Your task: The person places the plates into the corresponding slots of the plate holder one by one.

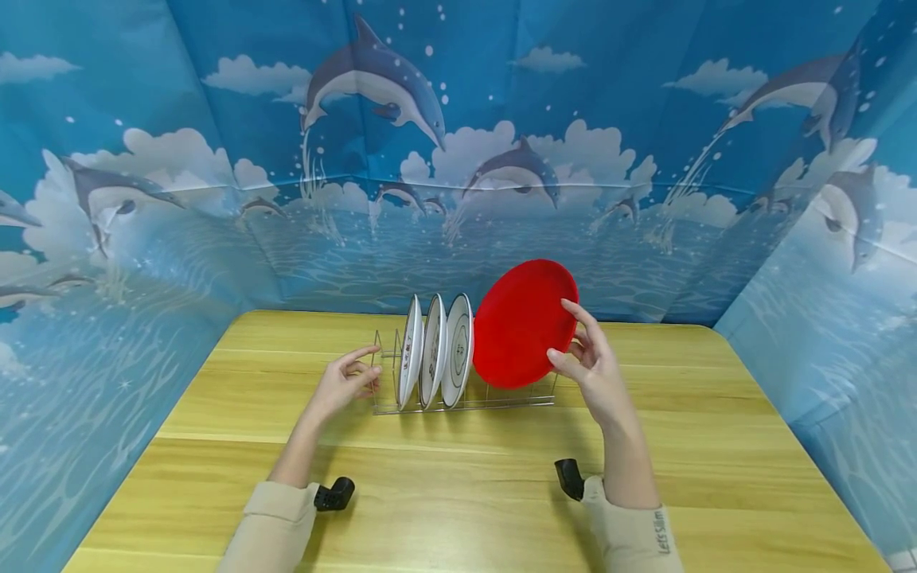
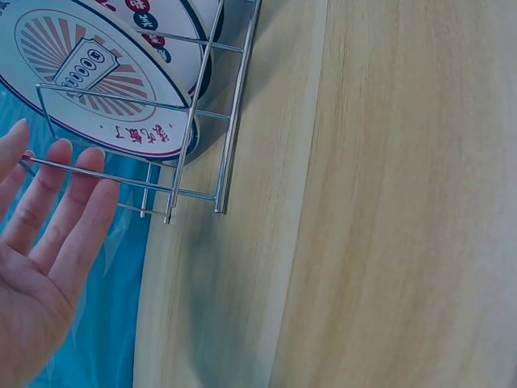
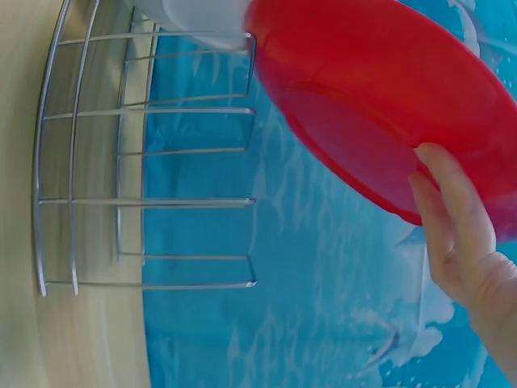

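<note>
A wire dish rack [image 1: 505,406] stands on the table, holding white patterned plates upright, among them a left plate [image 1: 410,354], a middle plate [image 1: 433,352] and a right plate [image 1: 458,350]. My left hand [image 1: 347,382] holds the rack's left end; in the left wrist view its fingers [image 2: 77,230] lie against the end wire, three of them fairly straight. My right hand [image 1: 595,370] pinches the right edge of a red plate [image 1: 526,322] between thumb and fingers. Tilted, the red plate [image 3: 380,89] is raised over the rack's right part, close beside the right white plate.
The wooden table [image 1: 458,485] extends around the rack. Behind and at both sides hangs a blue curtain [image 1: 458,215] printed with dolphins. Black mounts [image 1: 335,494] stick out from both sleeves. In the right wrist view, bare wire slots [image 3: 194,202] show below the red plate.
</note>
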A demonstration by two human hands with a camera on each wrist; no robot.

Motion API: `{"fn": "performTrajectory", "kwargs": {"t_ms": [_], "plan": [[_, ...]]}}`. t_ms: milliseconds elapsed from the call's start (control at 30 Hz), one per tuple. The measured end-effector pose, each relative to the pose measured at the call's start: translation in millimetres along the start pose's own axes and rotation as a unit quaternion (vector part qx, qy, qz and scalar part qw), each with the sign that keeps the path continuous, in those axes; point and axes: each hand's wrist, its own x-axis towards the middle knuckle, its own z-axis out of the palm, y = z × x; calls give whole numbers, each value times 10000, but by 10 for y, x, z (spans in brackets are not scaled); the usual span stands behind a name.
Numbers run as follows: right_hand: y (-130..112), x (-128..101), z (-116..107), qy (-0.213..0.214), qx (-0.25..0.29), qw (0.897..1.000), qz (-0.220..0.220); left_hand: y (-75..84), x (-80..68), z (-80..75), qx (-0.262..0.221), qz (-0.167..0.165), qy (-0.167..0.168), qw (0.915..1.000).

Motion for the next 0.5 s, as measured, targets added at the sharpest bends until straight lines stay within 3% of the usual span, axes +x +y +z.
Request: {"fn": "performTrajectory", "kwargs": {"t_ms": [267,500], "plan": [[-12,98,181,-239,-1119,9934,59,13,-10,-2,-1,-80,20,10000],[1,182,338,-439,-1741,9837,-58,31,-27,2,-92,-169,15,9998]]}}
